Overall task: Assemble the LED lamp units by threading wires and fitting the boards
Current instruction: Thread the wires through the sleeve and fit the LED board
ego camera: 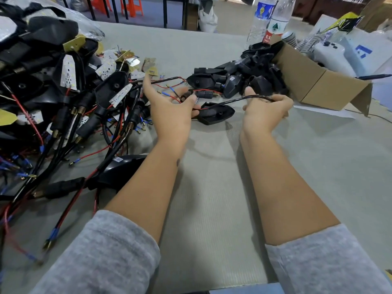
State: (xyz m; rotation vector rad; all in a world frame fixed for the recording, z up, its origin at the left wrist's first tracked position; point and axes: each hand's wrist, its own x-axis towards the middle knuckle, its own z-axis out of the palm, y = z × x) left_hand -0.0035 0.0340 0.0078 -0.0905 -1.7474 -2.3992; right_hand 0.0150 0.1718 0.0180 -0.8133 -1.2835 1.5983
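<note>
A black lamp housing [216, 113] lies on the grey table between my hands. My left hand [169, 109] pinches its red and black wires at the housing's left end between thumb and fingers, with the index finger stretched out. My right hand [268, 111] grips a black cable [252, 98] that arcs from the housing over to its curled fingers. Loose wires with blue-sleeved terminals [169, 90] lie just beyond my left hand.
A big heap of wired lamp units and LED boards [70, 85] fills the left side. Empty black housings [244, 77] spill from a cardboard box [314, 81] at the right. Two water bottles [273, 20] stand behind the box.
</note>
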